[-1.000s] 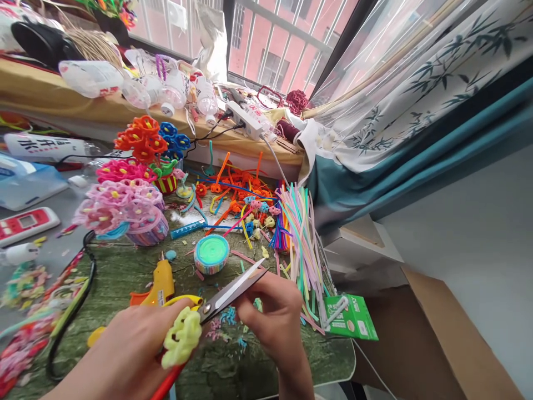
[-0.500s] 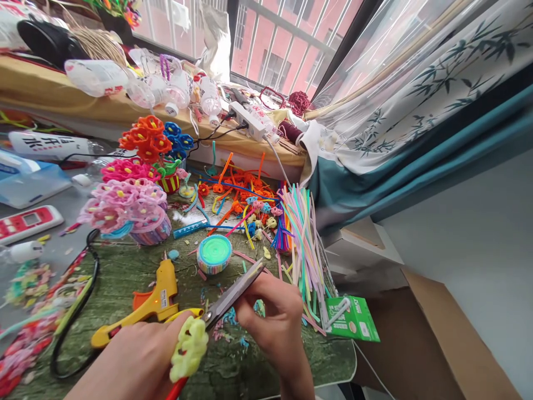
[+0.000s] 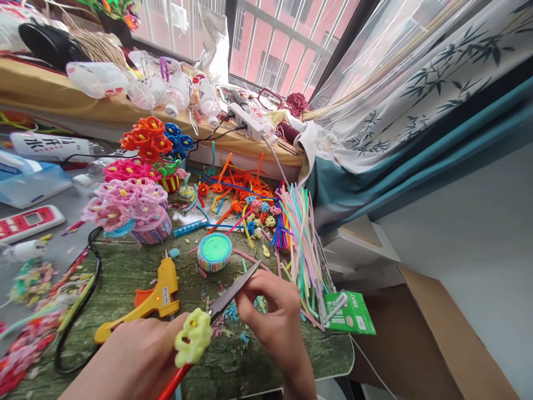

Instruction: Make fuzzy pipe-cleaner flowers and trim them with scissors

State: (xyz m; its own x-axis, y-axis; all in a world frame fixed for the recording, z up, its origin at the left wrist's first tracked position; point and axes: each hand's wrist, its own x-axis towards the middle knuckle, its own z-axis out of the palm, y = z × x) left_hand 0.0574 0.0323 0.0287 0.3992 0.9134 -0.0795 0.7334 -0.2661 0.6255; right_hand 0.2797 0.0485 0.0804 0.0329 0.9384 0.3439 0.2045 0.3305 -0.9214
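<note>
My left hand (image 3: 133, 353) is closed around the scissors (image 3: 234, 290), whose blades point up and to the right. A pale yellow fuzzy flower (image 3: 193, 337), looped like pipe cleaner, sits at its thumb and covers the scissors' pivot; a red shaft (image 3: 177, 380), perhaps a handle, shows below. My right hand (image 3: 272, 319) has its thumb and fingers curled together beside the blade tips; whatever they pinch is hidden. Beyond the blades stands a small striped cup (image 3: 214, 261) with a turquoise top. A yellow glue gun (image 3: 160, 297) lies just past my left hand.
Pink fuzzy flowers (image 3: 129, 203) in a pot stand at the left, orange ones (image 3: 147, 138) behind. Pastel pipe cleaners (image 3: 302, 239) lie in a bundle at the right, by a green packet (image 3: 353, 314). Plastic bottles (image 3: 97, 79) line the sill. A black cord (image 3: 62, 347) loops at the left.
The scissor blades have come closer together, and the yellow handle part near the pivot no longer shows. The flower has shifted slightly right and up. My right hand has barely moved.
</note>
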